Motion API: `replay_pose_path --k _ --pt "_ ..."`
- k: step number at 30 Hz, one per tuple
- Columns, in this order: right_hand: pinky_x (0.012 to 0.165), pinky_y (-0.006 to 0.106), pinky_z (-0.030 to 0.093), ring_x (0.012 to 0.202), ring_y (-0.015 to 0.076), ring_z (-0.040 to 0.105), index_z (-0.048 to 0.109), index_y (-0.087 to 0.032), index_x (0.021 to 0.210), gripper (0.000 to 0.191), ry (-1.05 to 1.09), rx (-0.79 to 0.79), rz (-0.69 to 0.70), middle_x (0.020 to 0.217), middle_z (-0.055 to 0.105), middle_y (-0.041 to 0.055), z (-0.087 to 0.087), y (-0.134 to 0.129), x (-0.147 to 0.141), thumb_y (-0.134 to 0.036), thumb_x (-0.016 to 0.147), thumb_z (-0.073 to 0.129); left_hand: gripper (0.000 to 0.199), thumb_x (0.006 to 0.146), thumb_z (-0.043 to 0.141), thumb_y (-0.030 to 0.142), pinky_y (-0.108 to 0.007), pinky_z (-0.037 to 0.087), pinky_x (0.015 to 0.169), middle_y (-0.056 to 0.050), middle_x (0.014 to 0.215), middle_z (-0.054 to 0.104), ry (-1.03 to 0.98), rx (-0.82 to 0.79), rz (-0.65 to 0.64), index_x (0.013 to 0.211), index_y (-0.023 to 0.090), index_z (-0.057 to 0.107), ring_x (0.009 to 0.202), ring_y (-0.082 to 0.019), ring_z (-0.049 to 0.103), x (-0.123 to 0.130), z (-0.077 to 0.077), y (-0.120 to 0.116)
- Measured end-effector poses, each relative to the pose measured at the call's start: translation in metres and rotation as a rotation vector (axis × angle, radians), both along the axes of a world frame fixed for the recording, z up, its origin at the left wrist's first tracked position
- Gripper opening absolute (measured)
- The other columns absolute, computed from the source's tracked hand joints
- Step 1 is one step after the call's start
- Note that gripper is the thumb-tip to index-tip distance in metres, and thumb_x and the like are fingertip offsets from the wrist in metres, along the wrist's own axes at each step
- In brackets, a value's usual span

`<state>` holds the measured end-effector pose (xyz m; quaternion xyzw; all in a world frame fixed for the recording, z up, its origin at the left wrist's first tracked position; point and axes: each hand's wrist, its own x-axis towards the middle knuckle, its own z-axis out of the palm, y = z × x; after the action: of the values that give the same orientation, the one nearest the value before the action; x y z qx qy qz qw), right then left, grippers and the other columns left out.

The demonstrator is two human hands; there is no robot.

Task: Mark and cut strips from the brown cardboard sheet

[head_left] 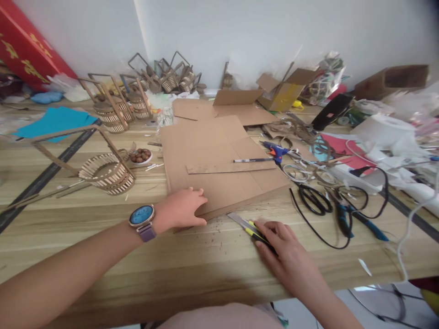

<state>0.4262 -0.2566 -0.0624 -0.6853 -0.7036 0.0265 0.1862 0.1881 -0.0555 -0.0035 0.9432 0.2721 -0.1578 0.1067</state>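
Head: pen [252,160] lies on cardboard [206,141], seemingly.

Cardboard sheet [202,141]: brown, creased, flat on wood table [164,269]. Utility knife [253,231]: yellow-black, blade out, angled over table, tip at sheet's near edge.

Matt, smooth brown cardboard sheet [206,141] here by my left hand [181,208]; in my right hand [281,251], a utility knife [254,232], grey metal blade, yellow-and-black plastic handle. Wood-grained table [137,269] below, smooth with a soft sheen; glue gun [277,151] in blue plastic.
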Motion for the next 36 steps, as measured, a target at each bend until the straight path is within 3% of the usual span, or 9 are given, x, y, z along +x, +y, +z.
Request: replay_pose_path --k 7,23,30,36 --pt "0.083 0.040 0.060 0.097 0.0251 0.065 0.065 -0.018 0.130 0.038 -0.019 0.008 -0.008 0.106 0.067 0.0123 0.003 0.001 -0.002 -0.032 0.100 0.047 0.056 0.091 0.062 0.052 -0.044 0.047 0.104 -0.015 0.154 0.049 -0.023 -0.021 -0.008 0.136 0.020 0.063 0.134 -0.038 0.054 -0.004 -0.008 0.003" --pt "0.086 0.043 0.059 0.099 0.0269 0.064 0.066 -0.018 0.130 0.038 -0.003 -0.013 -0.047 0.107 0.067 0.0135 0.005 0.006 -0.004 -0.031 0.099 0.047 0.054 0.091 0.064 0.050 -0.044 0.043 0.109 -0.016 0.152 0.051 -0.014 -0.008 -0.019 0.135 0.019 0.064 0.131 -0.036 0.058 -0.002 -0.004 0.001" --pt "0.078 0.040 0.060 0.089 0.0257 0.065 0.069 -0.020 0.123 0.033 -0.058 -0.061 -0.013 0.099 0.068 0.0112 0.014 0.011 -0.007 -0.026 0.095 0.053 0.057 0.090 0.066 0.050 -0.044 0.040 0.113 -0.016 0.153 0.051 -0.028 -0.019 0.006 0.136 0.018 0.063 0.133 -0.035 0.056 -0.002 -0.007 0.000" --pt "0.083 0.043 0.059 0.093 0.0262 0.065 0.069 -0.017 0.124 0.035 0.021 -0.102 -0.038 0.101 0.068 0.0126 0.018 0.012 -0.004 -0.027 0.095 0.053 0.058 0.092 0.062 0.048 -0.044 0.039 0.113 -0.021 0.153 0.048 -0.015 0.017 -0.031 0.138 0.013 0.061 0.135 -0.036 0.054 -0.002 -0.008 -0.004"
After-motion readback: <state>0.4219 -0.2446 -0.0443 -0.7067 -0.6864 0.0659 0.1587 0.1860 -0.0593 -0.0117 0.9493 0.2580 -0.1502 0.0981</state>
